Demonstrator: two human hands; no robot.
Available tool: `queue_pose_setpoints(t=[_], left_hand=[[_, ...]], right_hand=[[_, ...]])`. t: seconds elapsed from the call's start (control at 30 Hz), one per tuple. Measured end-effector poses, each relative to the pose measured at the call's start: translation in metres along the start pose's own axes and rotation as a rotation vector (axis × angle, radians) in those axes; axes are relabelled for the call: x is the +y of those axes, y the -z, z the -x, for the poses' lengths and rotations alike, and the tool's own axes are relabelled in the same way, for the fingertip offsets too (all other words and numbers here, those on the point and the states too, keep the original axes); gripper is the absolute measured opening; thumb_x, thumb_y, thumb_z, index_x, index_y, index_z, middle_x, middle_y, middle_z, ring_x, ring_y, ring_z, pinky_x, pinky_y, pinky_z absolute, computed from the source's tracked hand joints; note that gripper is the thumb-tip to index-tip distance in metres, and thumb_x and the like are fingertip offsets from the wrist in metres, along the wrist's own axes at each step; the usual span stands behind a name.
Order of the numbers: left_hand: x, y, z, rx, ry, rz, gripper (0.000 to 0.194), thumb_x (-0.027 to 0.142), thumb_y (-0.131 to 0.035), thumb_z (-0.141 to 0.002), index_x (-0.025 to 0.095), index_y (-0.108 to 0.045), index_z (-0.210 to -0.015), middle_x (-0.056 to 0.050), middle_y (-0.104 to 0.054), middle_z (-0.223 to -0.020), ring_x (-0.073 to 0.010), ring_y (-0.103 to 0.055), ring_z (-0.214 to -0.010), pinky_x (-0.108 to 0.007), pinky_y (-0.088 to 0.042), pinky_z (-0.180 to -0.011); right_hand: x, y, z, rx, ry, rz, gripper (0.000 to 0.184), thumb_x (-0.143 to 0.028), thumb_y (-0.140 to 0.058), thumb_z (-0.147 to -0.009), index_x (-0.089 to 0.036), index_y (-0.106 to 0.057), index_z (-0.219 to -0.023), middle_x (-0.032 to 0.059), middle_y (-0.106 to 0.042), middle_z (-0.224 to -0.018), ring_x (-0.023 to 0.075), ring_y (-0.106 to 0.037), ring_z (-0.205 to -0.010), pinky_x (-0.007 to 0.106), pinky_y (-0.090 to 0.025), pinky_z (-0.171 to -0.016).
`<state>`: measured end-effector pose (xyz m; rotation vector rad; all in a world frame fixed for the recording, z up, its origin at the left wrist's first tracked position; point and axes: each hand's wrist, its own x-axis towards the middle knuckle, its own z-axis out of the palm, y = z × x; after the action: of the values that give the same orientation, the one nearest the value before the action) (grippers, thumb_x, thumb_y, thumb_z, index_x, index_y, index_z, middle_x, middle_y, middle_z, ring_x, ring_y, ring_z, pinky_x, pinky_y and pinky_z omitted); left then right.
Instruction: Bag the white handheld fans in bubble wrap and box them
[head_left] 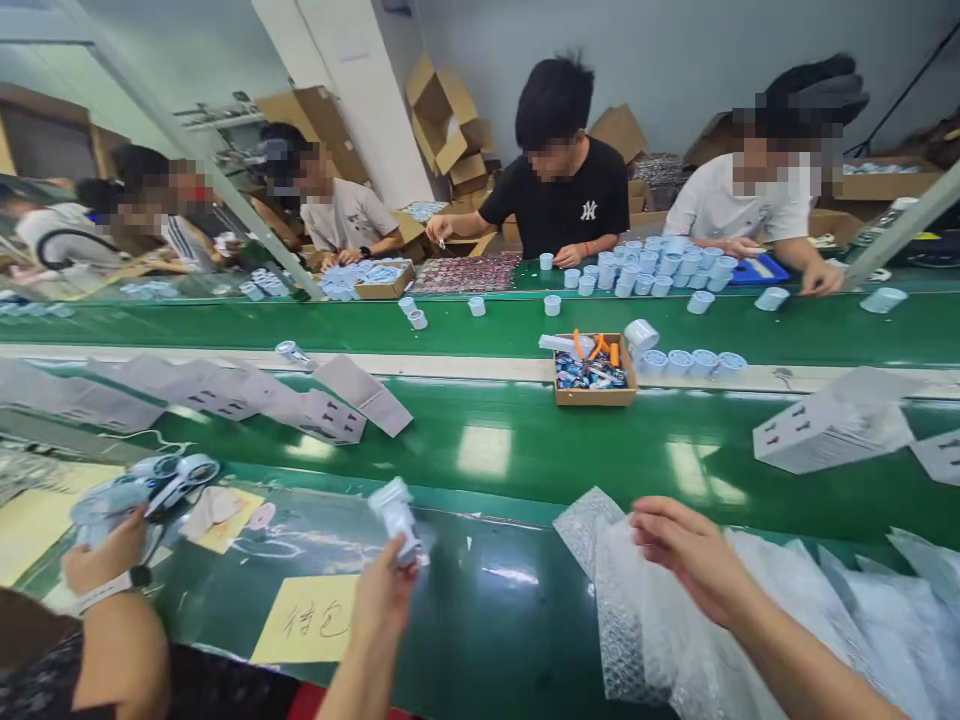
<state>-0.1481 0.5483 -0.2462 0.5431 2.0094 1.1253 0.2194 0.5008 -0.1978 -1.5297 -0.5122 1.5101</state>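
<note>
My left hand (388,580) is closed round the lower part of a small light-blue device (393,508) with a wider top. Motion blurs it, so its exact kind is unclear. My right hand (686,555) holds nothing; its fingers stretch out, slightly curved, over the bubble-wrap bags (622,630). Whether the fingertips touch the plastic, I cannot tell. Below and left of the device, a yellow paper (304,622) with handwriting lies on the green table (502,600).
At the left, a co-worker's hand (112,555) rests by a pile of light-blue devices (176,485). White boxes (832,425) stand on the green conveyor (487,450). Beyond are a small carton (595,397) of parts and orange-handled pliers, light-blue cups (667,265) and several people working.
</note>
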Motion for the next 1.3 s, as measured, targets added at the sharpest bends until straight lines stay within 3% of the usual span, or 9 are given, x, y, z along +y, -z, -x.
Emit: queue_pose_setpoints(t=[0.17, 0.27, 0.33, 0.5, 0.57, 0.73, 0.87, 1.17, 1.3], left_hand=[[-0.023, -0.088, 0.163, -0.664, 0.260, 0.400, 0.030, 0.036, -0.076, -0.064, 0.013, -0.065, -0.080, -0.006, -0.065, -0.077, -0.0143, -0.060, -0.065, -0.024, -0.048, -0.055], [-0.025, -0.120, 0.210, -0.984, 0.210, 0.338, 0.046, 0.050, -0.077, -0.063, 0.013, -0.067, -0.088, -0.006, -0.066, -0.077, -0.0159, -0.061, -0.065, -0.026, -0.048, -0.055], [-0.022, -0.132, 0.211, -0.948, 0.106, 0.227, 0.047, 0.057, -0.072, -0.066, 0.013, -0.065, -0.081, -0.004, -0.063, -0.070, -0.0152, -0.059, -0.061, -0.026, -0.046, -0.055], [-0.016, -0.146, 0.206, -0.648, -0.432, -0.129, 0.030, 0.047, -0.057, -0.082, 0.018, -0.058, -0.073, 0.000, -0.056, -0.063, -0.0148, -0.054, -0.061, -0.027, -0.044, -0.060], [-0.020, -0.153, 0.233, -0.794, -0.697, -0.258, 0.024, 0.037, -0.047, -0.090, 0.020, -0.059, -0.078, -0.002, -0.061, -0.070, -0.0159, -0.056, -0.067, -0.027, -0.045, -0.065], [-0.060, -0.198, 0.337, -1.510, -1.582, -0.696, 0.024, 0.037, -0.051, -0.090, 0.016, -0.060, -0.099, -0.011, -0.064, -0.094, -0.0234, -0.058, -0.091, -0.033, -0.046, -0.075], [-0.093, -0.241, 0.375, -1.472, -1.948, -1.026, 0.046, 0.046, -0.063, -0.081, 0.010, -0.056, -0.107, -0.016, -0.058, -0.102, -0.0286, -0.052, -0.096, -0.039, -0.044, -0.075], [-0.074, -0.222, 0.339, -1.315, -1.549, -1.449, 0.034, 0.024, -0.071, -0.072, 0.009, -0.063, -0.101, -0.020, -0.061, -0.106, -0.0341, -0.053, -0.103, -0.046, -0.041, -0.086], [-0.043, -0.210, 0.324, -1.289, -1.417, -1.466, 0.020, 0.005, -0.050, -0.081, 0.012, -0.067, -0.088, -0.015, -0.067, -0.091, -0.0263, -0.059, -0.093, -0.036, -0.043, -0.080]], right_hand=[[0.014, -0.037, -0.003, -0.210, -0.218, -0.267, 0.043, -0.045, -0.084, -0.060, -0.018, -0.063, -0.085, 0.0064, -0.069, -0.087, 0.0202, -0.066, -0.076, 0.032, -0.056, -0.060], [0.003, 0.002, 0.008, -0.099, -0.060, -0.302, 0.042, -0.044, -0.084, -0.060, -0.018, -0.062, -0.085, -0.0021, -0.065, -0.068, 0.0133, -0.061, -0.060, 0.023, -0.052, -0.053], [-0.012, 0.045, 0.023, -0.001, 0.023, -0.331, 0.040, -0.044, -0.082, -0.063, -0.019, -0.063, -0.088, -0.0018, -0.067, -0.070, 0.0142, -0.062, -0.062, 0.025, -0.055, -0.057], [-0.035, 0.159, 0.078, 0.273, 0.105, -0.457, 0.025, -0.034, -0.074, -0.072, -0.019, -0.067, -0.091, 0.0064, -0.072, -0.076, 0.0218, -0.067, -0.065, 0.033, -0.060, -0.055], [-0.029, 0.194, 0.100, 0.353, 0.102, -0.529, 0.024, -0.030, -0.072, -0.073, -0.020, -0.068, -0.093, 0.0079, -0.073, -0.078, 0.0243, -0.069, -0.067, 0.033, -0.060, -0.053], [0.008, 0.243, 0.136, 0.463, 0.079, -0.693, 0.026, -0.022, -0.073, -0.070, -0.020, -0.068, -0.095, 0.0082, -0.075, -0.082, 0.0246, -0.071, -0.069, 0.032, -0.062, -0.056], [0.031, 0.259, 0.151, 0.493, 0.036, -0.797, 0.022, -0.020, -0.072, -0.071, -0.016, -0.068, -0.092, 0.0090, -0.074, -0.077, 0.0236, -0.071, -0.065, 0.031, -0.062, -0.056], [0.061, 0.275, 0.178, 0.453, -0.154, -0.911, 0.019, -0.018, -0.074, -0.069, -0.014, -0.067, -0.086, 0.0083, -0.075, -0.074, 0.0210, -0.070, -0.058, 0.029, -0.061, -0.050], [0.069, 0.260, 0.171, 0.316, -0.211, -0.886, 0.020, -0.022, -0.077, -0.069, -0.013, -0.067, -0.083, 0.0096, -0.073, -0.070, 0.0200, -0.069, -0.058, 0.027, -0.060, -0.050]])
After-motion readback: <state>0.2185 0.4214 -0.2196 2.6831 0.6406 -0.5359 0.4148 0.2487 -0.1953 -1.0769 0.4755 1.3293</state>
